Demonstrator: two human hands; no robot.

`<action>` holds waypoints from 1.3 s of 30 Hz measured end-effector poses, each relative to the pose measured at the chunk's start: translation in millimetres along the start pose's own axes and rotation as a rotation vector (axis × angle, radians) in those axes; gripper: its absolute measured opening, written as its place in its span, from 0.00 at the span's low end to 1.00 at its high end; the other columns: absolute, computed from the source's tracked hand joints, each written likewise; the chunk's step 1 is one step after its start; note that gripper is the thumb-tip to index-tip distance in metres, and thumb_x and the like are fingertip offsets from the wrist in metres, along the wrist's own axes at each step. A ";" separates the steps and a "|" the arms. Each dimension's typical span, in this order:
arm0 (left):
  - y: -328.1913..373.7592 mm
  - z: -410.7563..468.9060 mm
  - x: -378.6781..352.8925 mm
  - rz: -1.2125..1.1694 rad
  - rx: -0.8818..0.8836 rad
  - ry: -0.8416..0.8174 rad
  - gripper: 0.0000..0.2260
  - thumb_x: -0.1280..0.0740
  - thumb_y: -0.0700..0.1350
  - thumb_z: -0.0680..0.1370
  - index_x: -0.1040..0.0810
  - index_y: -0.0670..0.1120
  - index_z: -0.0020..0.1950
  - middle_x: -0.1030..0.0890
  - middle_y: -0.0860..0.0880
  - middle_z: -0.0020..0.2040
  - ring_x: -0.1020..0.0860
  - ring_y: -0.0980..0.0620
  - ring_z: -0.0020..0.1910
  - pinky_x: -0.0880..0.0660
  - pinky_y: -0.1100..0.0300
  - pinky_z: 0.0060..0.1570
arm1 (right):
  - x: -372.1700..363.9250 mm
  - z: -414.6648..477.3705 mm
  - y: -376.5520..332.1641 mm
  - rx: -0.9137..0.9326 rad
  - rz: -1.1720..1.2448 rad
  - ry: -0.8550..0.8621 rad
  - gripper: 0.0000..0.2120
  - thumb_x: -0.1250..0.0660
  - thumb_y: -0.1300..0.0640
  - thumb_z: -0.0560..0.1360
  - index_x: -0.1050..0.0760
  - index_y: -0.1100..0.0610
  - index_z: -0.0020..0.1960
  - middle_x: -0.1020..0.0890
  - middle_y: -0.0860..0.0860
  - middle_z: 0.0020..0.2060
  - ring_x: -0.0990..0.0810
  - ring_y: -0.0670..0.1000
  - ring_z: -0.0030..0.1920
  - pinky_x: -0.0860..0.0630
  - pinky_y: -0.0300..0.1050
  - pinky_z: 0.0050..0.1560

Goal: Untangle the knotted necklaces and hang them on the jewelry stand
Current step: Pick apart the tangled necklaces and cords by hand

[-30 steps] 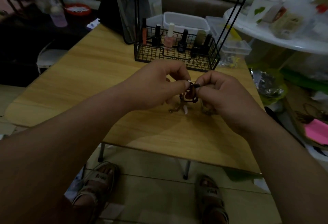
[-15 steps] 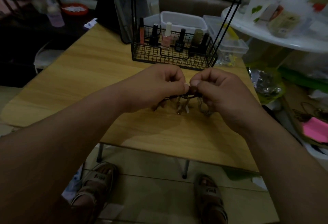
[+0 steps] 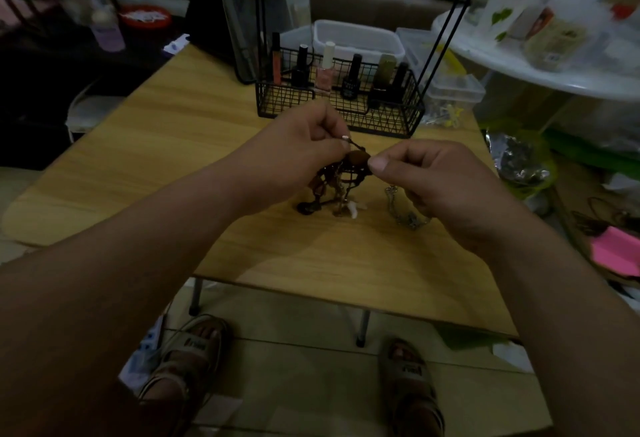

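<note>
A knotted bundle of dark brown beaded necklaces (image 3: 337, 178) hangs between my hands above the wooden table (image 3: 180, 145); its lower loops touch the tabletop. My left hand (image 3: 298, 149) pinches a strand at the top of the knot. My right hand (image 3: 429, 176) pinches the bundle's right side at a large brown bead. A silver chain (image 3: 403, 211) lies on the table under my right hand, partly hidden by it. The jewelry stand's thin black rods (image 3: 446, 27) rise from behind the wire basket; its top is out of frame.
A black wire basket (image 3: 381, 117) with several nail polish bottles stands just behind my hands. A dark mirror stand (image 3: 235, 10) sits at the back left, clear plastic boxes (image 3: 453, 86) at the back right. A cluttered white round table (image 3: 540, 69) lies to the right.
My hands have pulled apart, with the left one raised a little. The knot now hangs stretched between them and more of the bundle and the silver chain shows.
</note>
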State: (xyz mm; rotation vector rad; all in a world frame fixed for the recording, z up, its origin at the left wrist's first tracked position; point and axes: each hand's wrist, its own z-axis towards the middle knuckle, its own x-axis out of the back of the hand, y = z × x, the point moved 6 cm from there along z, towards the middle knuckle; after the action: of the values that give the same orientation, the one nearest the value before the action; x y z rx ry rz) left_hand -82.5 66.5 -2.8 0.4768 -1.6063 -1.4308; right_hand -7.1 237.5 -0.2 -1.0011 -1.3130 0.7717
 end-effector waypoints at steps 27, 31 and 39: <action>-8.9 -2.2 -2.3 0.092 -0.004 -0.115 0.14 0.28 0.46 0.80 0.31 0.48 0.39 0.18 0.33 0.49 0.17 0.36 0.55 0.17 0.48 0.49 | 5.6 1.6 6.0 -0.190 0.448 0.067 0.11 0.41 0.54 0.84 0.28 0.55 0.44 0.30 0.48 0.30 0.39 0.46 0.27 0.45 0.40 0.24; -12.8 1.1 3.1 0.082 0.053 -0.017 0.10 0.29 0.44 0.81 0.27 0.45 0.44 0.15 0.41 0.47 0.14 0.53 0.50 0.16 0.44 0.52 | 5.7 2.3 6.1 -0.162 0.446 0.025 0.11 0.40 0.53 0.85 0.24 0.57 0.49 0.28 0.48 0.31 0.38 0.45 0.28 0.45 0.39 0.25; -18.0 4.4 6.5 0.346 0.071 0.040 0.10 0.28 0.48 0.80 0.25 0.44 0.47 0.24 0.53 0.37 0.29 0.62 0.30 0.32 0.66 0.30 | 10.6 1.9 -23.3 0.032 0.726 -0.051 0.09 0.40 0.53 0.84 0.24 0.55 0.51 0.28 0.48 0.35 0.39 0.44 0.30 0.48 0.40 0.30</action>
State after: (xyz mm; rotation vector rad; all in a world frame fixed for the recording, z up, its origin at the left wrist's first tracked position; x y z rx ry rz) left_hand -94.3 59.4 -16.7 0.2500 -1.6207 -1.1017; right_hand -9.6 238.1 25.3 -1.4609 -0.9606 1.3618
